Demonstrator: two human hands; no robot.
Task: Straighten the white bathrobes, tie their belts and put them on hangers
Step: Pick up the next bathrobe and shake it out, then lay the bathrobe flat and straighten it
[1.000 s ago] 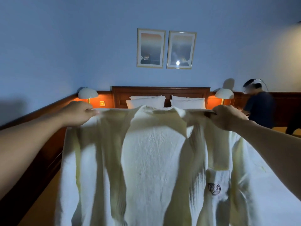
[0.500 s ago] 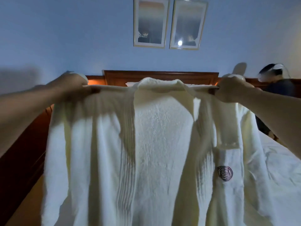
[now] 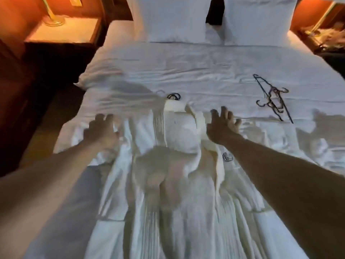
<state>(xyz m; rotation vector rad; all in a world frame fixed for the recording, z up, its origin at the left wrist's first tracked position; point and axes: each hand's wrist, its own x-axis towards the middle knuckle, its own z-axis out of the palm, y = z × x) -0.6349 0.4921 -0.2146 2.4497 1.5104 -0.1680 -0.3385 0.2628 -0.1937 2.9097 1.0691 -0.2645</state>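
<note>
A white bathrobe [image 3: 179, 165] lies front-up and lengthwise on the bed [image 3: 205, 71], its collar toward the pillows and a round dark logo on its right chest. My left hand [image 3: 100, 129] is over the robe's left shoulder, blurred, with its fingers spread. My right hand [image 3: 222, 124] is over the right shoulder with straight, spread fingers and holds nothing. A dark hanger hook [image 3: 173, 96] pokes out just above the collar. Several dark hangers [image 3: 272, 98] lie in a loose pile on the sheet to the right.
Two white pillows [image 3: 171, 17] stand at the head of the bed. A bedside table [image 3: 65, 30] with a brass lamp base sits at the left. Another table with clutter [image 3: 324, 32] is at the right. Dark floor runs along the bed's left side.
The robe was held up by its shoulders in both hands. It now lies flat on the bed, both hands have let go, and the view has tipped down to the bed.
</note>
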